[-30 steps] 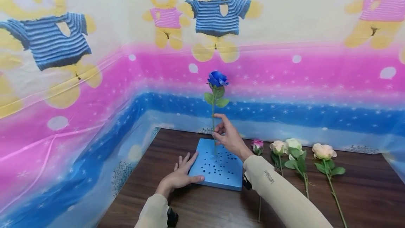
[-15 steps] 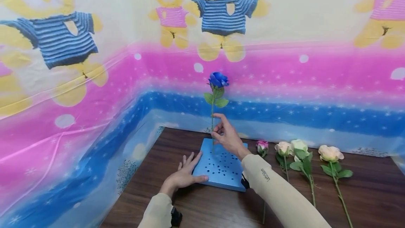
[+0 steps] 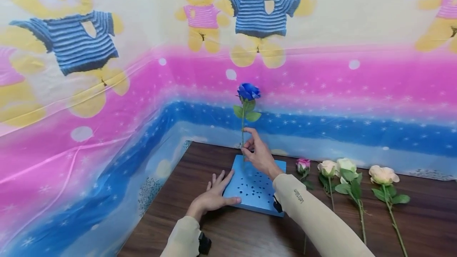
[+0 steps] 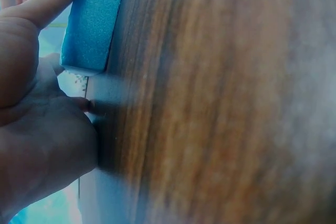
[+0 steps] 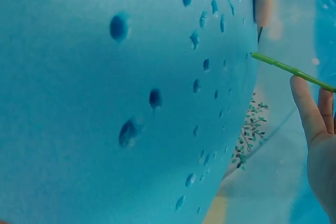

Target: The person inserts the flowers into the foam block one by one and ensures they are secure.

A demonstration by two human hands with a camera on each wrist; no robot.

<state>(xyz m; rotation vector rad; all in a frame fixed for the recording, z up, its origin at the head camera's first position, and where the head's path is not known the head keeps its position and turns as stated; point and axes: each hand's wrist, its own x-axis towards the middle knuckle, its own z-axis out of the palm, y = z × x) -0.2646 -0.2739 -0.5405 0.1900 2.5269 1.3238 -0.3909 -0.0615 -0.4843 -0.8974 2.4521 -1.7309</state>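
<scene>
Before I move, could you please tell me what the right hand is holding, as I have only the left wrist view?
Observer: The right hand holds the stem of a blue rose in its fingers.
Operator: Thank you. I see only a side of the blue block; what is its top like?
Observer: Its top is dotted with many dark holes of varied size.
Operator: And does anything lie farther right on the table, please?
Observer: Yes, four more flowers lie to the block's right; from left to right, a pink flower, a peach flower, a whitish flower and a second peach flower.
</scene>
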